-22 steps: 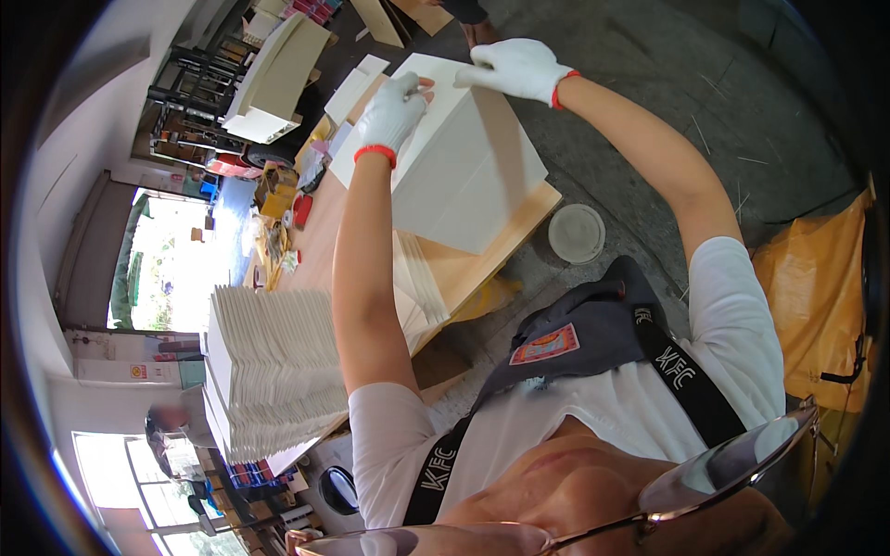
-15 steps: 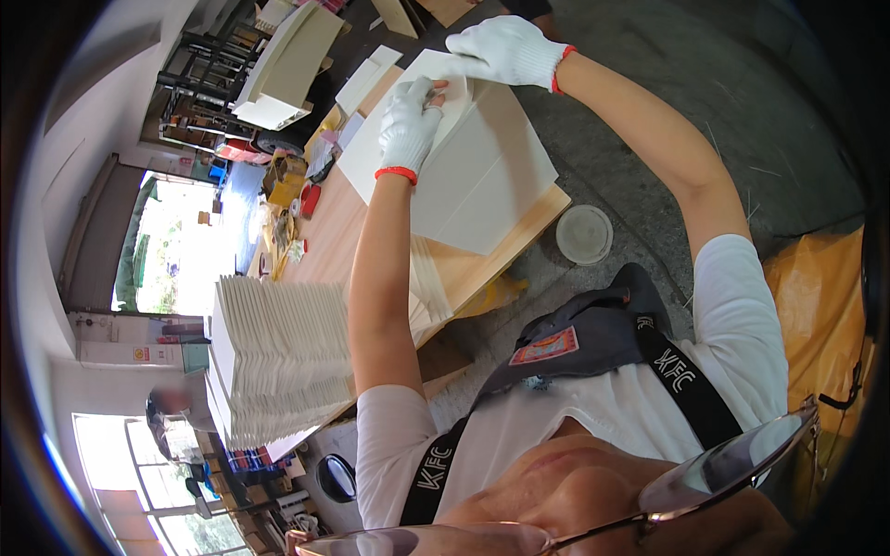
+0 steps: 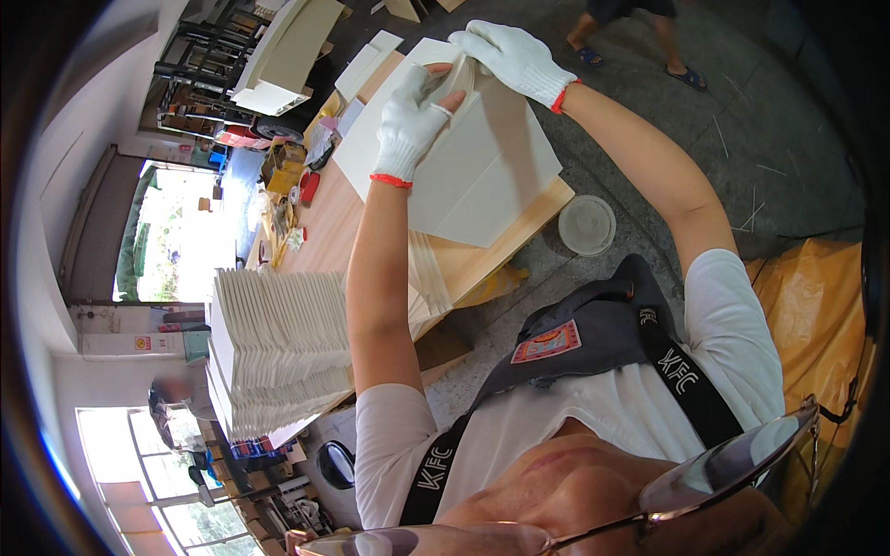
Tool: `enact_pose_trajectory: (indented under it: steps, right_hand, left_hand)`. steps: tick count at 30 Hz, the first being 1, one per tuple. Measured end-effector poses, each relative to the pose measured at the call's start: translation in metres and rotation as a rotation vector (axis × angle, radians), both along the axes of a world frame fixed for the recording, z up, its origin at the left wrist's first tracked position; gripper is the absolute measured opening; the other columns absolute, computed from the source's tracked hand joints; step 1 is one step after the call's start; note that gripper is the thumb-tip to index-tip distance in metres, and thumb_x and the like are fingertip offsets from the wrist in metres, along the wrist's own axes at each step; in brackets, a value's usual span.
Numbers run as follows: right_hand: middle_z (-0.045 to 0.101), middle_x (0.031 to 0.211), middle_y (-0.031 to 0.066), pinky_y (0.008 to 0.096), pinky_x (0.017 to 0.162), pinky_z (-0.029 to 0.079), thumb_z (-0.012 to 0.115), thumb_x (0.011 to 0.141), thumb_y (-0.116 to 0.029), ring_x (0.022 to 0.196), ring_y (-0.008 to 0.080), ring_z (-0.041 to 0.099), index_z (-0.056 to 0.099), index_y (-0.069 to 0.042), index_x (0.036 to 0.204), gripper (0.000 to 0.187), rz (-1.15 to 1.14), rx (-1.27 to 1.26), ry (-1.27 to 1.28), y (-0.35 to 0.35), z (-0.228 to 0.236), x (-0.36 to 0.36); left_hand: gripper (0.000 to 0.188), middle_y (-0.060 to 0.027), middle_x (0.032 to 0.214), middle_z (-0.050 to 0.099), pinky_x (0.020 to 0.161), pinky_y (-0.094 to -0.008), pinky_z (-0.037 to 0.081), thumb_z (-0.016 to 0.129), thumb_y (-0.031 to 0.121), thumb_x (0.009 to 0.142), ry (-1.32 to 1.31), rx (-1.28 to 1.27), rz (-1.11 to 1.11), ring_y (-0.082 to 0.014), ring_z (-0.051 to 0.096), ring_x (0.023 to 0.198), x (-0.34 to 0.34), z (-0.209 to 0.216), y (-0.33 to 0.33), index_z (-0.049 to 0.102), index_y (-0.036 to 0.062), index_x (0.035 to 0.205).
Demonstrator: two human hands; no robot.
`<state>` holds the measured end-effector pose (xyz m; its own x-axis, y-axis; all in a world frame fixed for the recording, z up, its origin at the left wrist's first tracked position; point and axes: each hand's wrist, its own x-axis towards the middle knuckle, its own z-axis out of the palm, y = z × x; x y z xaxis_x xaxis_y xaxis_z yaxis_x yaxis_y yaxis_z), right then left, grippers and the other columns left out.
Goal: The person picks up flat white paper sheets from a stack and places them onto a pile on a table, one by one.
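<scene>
Running along the black straps [image 3: 688, 382] is white lettering, and a red patch [image 3: 545, 343] is sitting on the dark apron [image 3: 593, 320], its small print too blurred for me to read. A stack of white sheets [image 3: 482, 176] is lying on the wooden table [image 3: 315, 232], its upper edge curling between the hands. The gloved left hand [image 3: 413, 116] is resting there, bare thumb and fingertip apart. The gloved right hand [image 3: 510, 60] is touching the far corner; whether its fingers are clamping, I cannot tell.
</scene>
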<state>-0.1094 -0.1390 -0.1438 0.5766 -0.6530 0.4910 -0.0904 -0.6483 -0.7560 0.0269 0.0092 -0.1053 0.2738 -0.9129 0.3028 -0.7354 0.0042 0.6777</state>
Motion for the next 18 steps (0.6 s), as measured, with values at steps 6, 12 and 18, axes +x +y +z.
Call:
enact_pose_trajectory:
  steps: [6, 12, 18]
  right_hand:
    - [0.067, 0.112, 0.0123, 0.0397, 0.09, 0.047, 0.042, 0.095, -0.063, 0.104, 0.0325, 0.063, 0.064, -0.011, 0.12, 0.061, 0.022, 0.006, -0.024, 0.002, 0.001, -0.001]
    - [0.064, 0.08, 0.0132, 0.0442, 0.07, 0.046, 0.043, 0.097, -0.055, 0.08, 0.0348, 0.063, 0.061, -0.012, 0.097, 0.047, -0.023, -0.042, -0.088, 0.004, -0.001, 0.003]
    - [0.064, 0.08, 0.0136, 0.0449, 0.069, 0.047, 0.043, 0.097, -0.054, 0.079, 0.0352, 0.063, 0.061, -0.011, 0.097, 0.046, -0.004, -0.04, -0.114, 0.002, -0.007, 0.004]
  left_hand:
    - [0.043, -0.0111, 0.115, 0.07, 0.075, -0.0287, 0.051, 0.07, 0.016, 0.087, 0.012, -0.014, -0.004, -0.014, 0.064, 0.086, -0.003, 0.005, 0.003, 0.059, 0.0066, 0.128]
    - [0.036, -0.0092, 0.092, 0.068, 0.069, -0.0288, 0.05, 0.062, 0.018, 0.092, -0.278, -0.172, -0.004, -0.0125, 0.06, 0.071, -0.006, 0.005, 0.004, 0.061, 0.0169, 0.128]
    - [0.036, -0.0019, 0.065, 0.055, 0.063, -0.0295, 0.046, 0.07, 0.019, 0.088, -0.24, 0.055, 0.109, -0.0118, 0.055, 0.06, -0.019, 0.01, 0.007, 0.063, 0.0178, 0.124]
